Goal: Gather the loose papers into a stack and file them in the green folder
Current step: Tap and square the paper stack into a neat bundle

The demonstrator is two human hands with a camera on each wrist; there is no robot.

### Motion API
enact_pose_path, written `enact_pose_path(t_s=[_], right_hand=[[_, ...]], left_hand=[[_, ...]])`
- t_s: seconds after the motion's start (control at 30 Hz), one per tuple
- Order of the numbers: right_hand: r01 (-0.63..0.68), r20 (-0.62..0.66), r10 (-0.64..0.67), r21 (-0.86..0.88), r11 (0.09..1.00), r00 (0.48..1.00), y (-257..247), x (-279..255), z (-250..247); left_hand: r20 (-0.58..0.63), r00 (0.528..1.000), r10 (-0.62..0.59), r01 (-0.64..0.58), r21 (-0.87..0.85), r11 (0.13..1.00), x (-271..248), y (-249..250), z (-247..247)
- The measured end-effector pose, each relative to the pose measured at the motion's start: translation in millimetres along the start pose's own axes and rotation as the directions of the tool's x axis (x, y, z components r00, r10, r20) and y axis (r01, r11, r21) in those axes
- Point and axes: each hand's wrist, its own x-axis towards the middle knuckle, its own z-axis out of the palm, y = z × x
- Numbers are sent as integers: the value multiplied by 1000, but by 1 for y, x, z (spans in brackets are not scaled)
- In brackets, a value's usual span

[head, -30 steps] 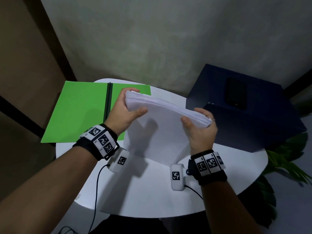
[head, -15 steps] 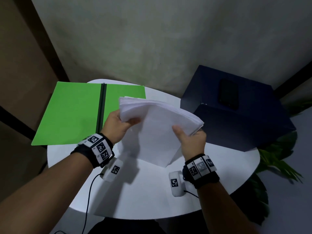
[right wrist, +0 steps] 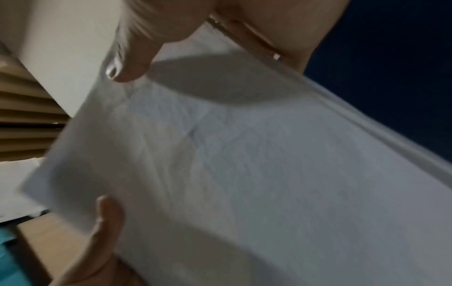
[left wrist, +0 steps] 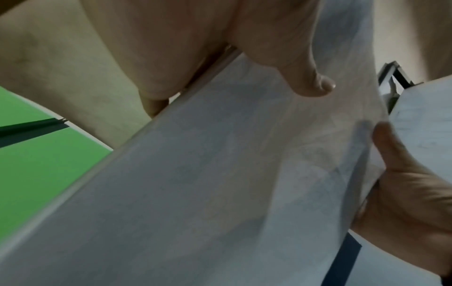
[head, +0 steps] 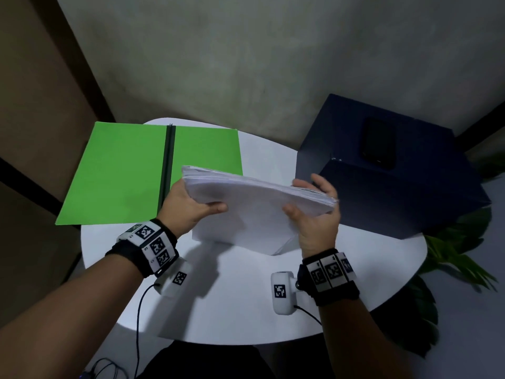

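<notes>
Left hand (head: pixel 188 207): thumb on near face of paper stack (head: pixel 257 203), fingers curled behind its left edge, clamped. Right hand (head: pixel 314 214): thumb on near face, fingers wrapped over top right edge, clamped. Stack stands on edge, lower edge touching white table (head: pixel 246 305), leaning away and bowing between the hands. Green folder (head: pixel 120 173) lies open just left of it, spine (head: pixel 166 165) up the middle, partly overhanging table. Dark blue box (head: pixel 396 181) to the right.

Judgement: sheets light, limp, slippery against each other; likely to fan if one side loosens. Best held at both side edges, or supported flat from below
</notes>
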Motion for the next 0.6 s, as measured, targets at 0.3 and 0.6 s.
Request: enact_pose_path(t_s=[0.3, 0.6], right_hand=[[70, -47, -67, 74, 995, 997, -18, 1, 11], [82, -227, -58, 98, 992, 972, -18, 6, 12]], left_hand=[[-11, 1000, 25, -26, -88, 996, 3, 10, 1], [-62, 997, 45, -50, -75, 996, 8, 5, 0]])
